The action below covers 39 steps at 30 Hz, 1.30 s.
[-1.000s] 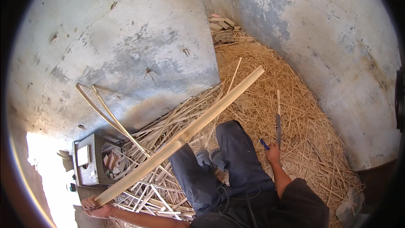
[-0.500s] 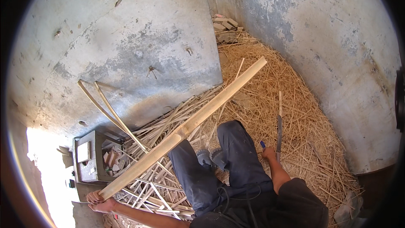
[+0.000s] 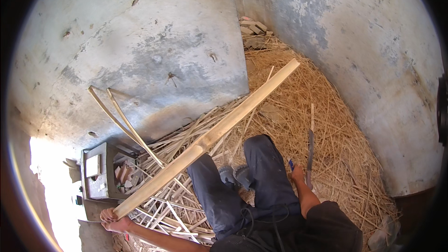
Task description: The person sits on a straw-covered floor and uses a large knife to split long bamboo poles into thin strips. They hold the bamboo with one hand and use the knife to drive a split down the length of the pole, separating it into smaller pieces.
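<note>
My left hand (image 3: 115, 220) is closed round the near end of a long split bamboo strip (image 3: 224, 128). The strip slants up to the right across my left knee, its pale hollow face turned up and a node near its middle. My right hand (image 3: 297, 175), beside my right thigh, has its fingers closed on a small blue object (image 3: 291, 164) whose kind I cannot make out. Just right of that hand a long dark blade-like tool (image 3: 310, 154) with a pale, thin far end lies on the straw-like shavings.
Bamboo shavings (image 3: 336, 158) cover the floor. Split strips (image 3: 172, 214) lie heaped at left, and two bent strips (image 3: 123, 121) lean on the worn wall (image 3: 186, 23). A dark wooden frame (image 3: 100, 170) with rubble stands far left. Bricks (image 3: 254, 27) lie in the back corner.
The whole view has shifted slightly. The bamboo strip's far end has risen a little to the right, and my right hand has drawn slightly closer to my thigh.
</note>
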Each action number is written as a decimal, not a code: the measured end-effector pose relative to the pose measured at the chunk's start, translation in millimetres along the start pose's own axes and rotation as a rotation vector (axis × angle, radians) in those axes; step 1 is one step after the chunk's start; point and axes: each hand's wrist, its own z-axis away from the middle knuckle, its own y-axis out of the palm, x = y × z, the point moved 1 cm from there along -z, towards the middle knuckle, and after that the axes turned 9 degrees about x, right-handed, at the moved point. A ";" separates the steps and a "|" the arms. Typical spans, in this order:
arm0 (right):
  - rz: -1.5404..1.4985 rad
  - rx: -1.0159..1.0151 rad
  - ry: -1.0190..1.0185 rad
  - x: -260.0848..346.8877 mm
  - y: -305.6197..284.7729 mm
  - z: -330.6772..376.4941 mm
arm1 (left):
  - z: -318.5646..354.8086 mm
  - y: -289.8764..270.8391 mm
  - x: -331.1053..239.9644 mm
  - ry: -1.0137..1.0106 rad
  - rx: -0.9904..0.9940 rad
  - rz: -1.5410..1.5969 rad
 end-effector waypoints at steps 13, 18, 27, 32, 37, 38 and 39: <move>0.013 -0.090 0.176 15.2 16.7 2.1 | 6.3 7.4 29.4 -0.017 -0.190 -0.045; -0.039 0.009 0.203 15.4 16.4 3.1 | 7.0 18.1 37.2 -0.020 -0.172 -0.022; 0.103 0.383 -0.066 8.4 -96.0 23.7 | 13.1 0.7 37.9 -0.020 -0.172 0.024; -0.158 0.005 -0.199 19.4 -161.1 58.8 | 22.8 -9.2 41.2 -0.007 -0.225 0.016; -1.733 0.807 -0.523 85.9 -143.8 111.5 | 29.6 -16.2 35.2 -0.010 -0.243 -0.014; -1.854 1.159 -0.625 106.7 -135.4 131.7 | 30.4 -16.8 32.8 -0.015 -0.232 0.000; -1.801 1.452 -0.602 123.2 -122.8 146.4 | 30.9 -16.9 30.6 -0.021 -0.222 0.013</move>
